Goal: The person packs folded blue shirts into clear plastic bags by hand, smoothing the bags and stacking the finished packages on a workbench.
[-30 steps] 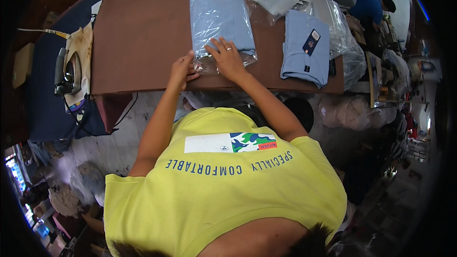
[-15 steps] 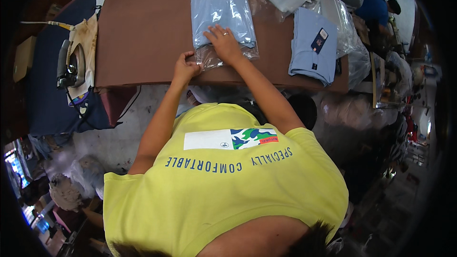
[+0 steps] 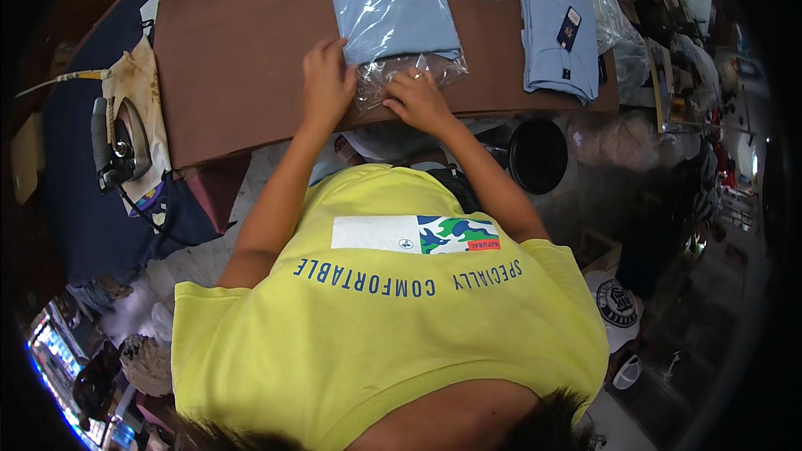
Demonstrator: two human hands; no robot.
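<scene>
Folded light-blue garment (image 3: 388,4) sat inside a clear plastic bag (image 3: 401,29), lying flat on the brown table (image 3: 242,50) directly ahead of both hands. The bag's empty open end (image 3: 409,75) extended past the garment toward the person and was crinkled under the fingers.

Left hand (image 3: 326,83) rested palm down, fingers spread and flat, on the near left corner of the bag; not gripping. Right hand (image 3: 418,100) lay just beside it, fingers pressed onto the loose flap, a ring visible on one finger. Hands were near each other but apart, both pressing, neither clamped on anything.

Judgement: the step looked like flattening and folding the surplus flap. To do it well, the left hand ought to pin the garment edge so the bag does not slide, while the right sweeps air out toward the opening and creases the flap squarely along the garment's near edge. Uneven pressure would likely leave wrinkles or a skewed fold.

Beyond the right hand: a second folded blue garment (image 3: 555,29) with a dark tag, unbagged. Well off to the left of the left hand: an iron (image 3: 117,146) on a stained cloth (image 3: 138,92).
</scene>
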